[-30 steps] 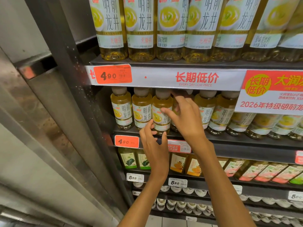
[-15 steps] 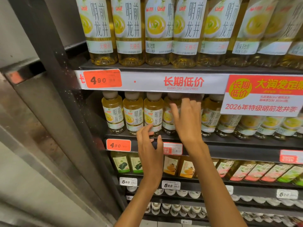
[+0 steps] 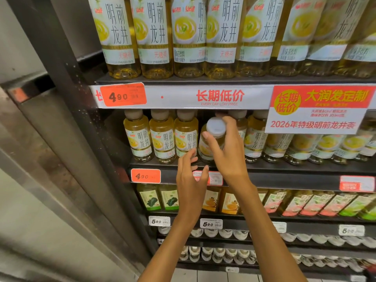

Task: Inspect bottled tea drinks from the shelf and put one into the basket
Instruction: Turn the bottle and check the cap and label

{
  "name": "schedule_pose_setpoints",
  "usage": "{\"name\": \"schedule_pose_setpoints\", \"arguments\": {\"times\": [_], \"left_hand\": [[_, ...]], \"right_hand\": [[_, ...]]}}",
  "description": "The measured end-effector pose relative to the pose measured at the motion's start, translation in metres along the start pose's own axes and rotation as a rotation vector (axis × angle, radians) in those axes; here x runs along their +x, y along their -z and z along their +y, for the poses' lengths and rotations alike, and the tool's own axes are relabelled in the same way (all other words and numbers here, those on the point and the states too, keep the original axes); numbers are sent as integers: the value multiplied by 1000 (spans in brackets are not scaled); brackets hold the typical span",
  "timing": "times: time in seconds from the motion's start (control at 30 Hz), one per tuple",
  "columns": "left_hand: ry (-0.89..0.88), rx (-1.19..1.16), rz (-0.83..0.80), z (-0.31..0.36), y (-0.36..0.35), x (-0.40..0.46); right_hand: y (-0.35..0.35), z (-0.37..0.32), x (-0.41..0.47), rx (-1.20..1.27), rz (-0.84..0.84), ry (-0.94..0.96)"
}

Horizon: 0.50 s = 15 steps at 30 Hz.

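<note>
Tipping a small tea bottle (image 3: 211,143) forward off the second shelf (image 3: 284,166), right hand (image 3: 227,151) curled round its shoulder below the white cap (image 3: 216,126); left hand (image 3: 190,180) relaxed, empty, just beneath. Risk: knocking over the neighbouring bottle (image 3: 186,135) if swung sideways. No basket visible.
</note>
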<state>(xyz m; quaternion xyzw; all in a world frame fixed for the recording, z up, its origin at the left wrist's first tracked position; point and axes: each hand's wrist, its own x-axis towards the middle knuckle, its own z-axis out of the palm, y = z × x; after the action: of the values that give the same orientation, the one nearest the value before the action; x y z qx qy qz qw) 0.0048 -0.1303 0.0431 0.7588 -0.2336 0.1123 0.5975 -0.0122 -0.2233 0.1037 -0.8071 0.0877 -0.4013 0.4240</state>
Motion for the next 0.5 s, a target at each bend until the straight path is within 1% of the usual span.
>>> {"name": "schedule_pose_setpoints", "arguments": {"times": [0.1,0.23,0.3,0.37,0.4,0.5], "left_hand": [[-10,-15,-32,-1,2,-1],[-20,-46,-113,-4,9,-3],[25,-126,-213,-4,16,-4],[100,-273,-342,2,22,-5],[110,-326,-385,5,24,-7],[117,-385,-450,19,29,-13]], "right_hand": [[8,0,-4,98,-13,-4],[21,-9,-9,346,19,-45],[30,-15,-6,449,30,-67],[36,-21,-5,572,30,-121],[38,-23,-6,641,22,-161],[40,-26,-11,788,-7,-245]]}}
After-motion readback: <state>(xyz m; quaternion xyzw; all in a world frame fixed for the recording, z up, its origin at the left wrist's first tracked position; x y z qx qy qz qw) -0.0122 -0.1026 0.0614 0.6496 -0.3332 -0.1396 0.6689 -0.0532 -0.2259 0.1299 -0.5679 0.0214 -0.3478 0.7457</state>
